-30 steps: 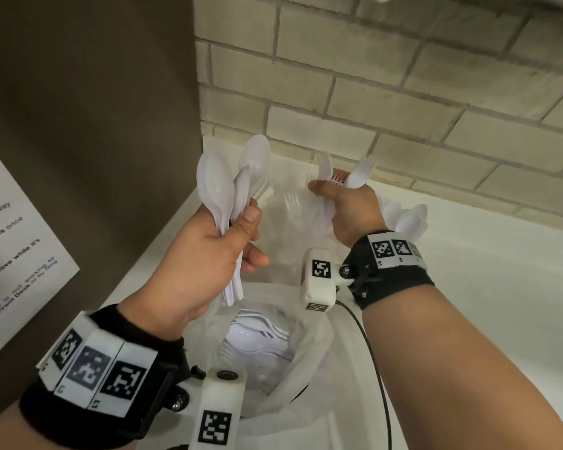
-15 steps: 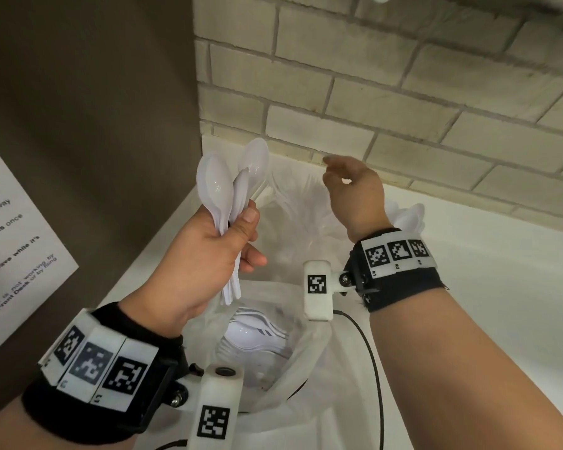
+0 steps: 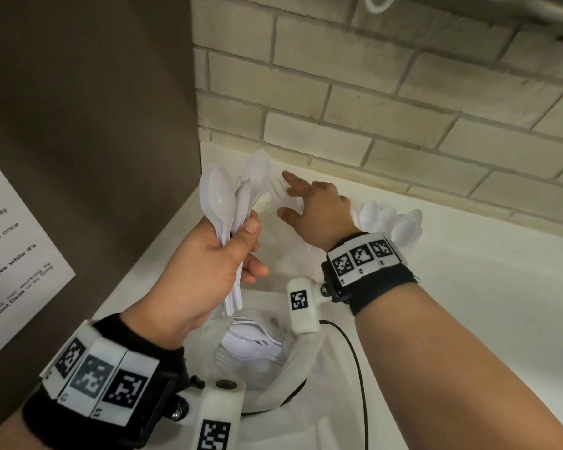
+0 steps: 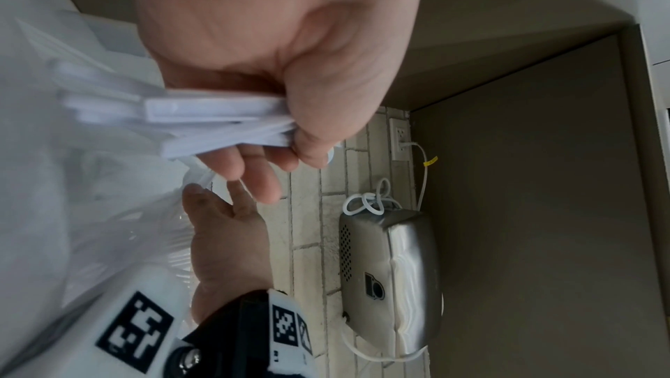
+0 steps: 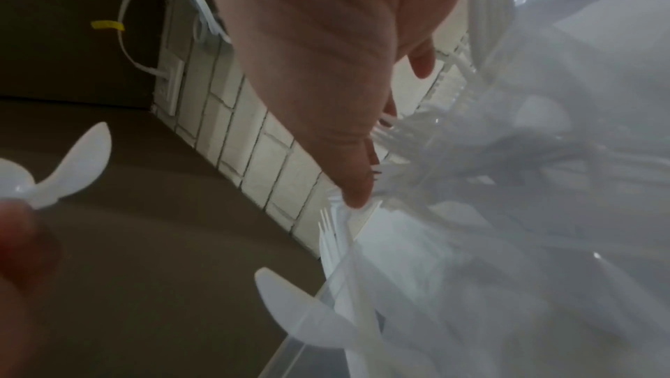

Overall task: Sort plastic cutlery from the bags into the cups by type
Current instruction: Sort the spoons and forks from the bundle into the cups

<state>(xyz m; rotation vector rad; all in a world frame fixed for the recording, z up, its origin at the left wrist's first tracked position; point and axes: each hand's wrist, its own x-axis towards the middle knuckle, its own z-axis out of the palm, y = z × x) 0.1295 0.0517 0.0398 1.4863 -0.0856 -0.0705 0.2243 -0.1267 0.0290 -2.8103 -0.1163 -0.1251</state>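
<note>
My left hand (image 3: pixel 208 264) grips a bunch of white plastic spoons (image 3: pixel 228 196) by their handles (image 4: pixel 217 115), bowls up, above a clear bag (image 3: pixel 251 349) holding more white cutlery. My right hand (image 3: pixel 309 203) reaches with spread fingers into another clear bag (image 5: pixel 507 183) at the back corner. Its fingertips (image 5: pixel 357 198) touch white forks (image 5: pixel 333 229) standing there; nothing is held between them. To the right of that wrist stands a cluster of white spoons (image 3: pixel 390 222), bowls up; their cup is hidden.
A pale brick wall (image 3: pixel 371 108) runs along the back of the white counter (image 3: pixel 468 303). On the left stands a dark brown panel (image 3: pixel 95 125) with a paper notice (image 3: pixel 10 254). Overhead hangs a metal appliance (image 4: pixel 391 275) with a white cord.
My right hand let go of the cutlery it held a second ago, opened, and moved down and left to the forks in the back bag. The left hand keeps its spoons.
</note>
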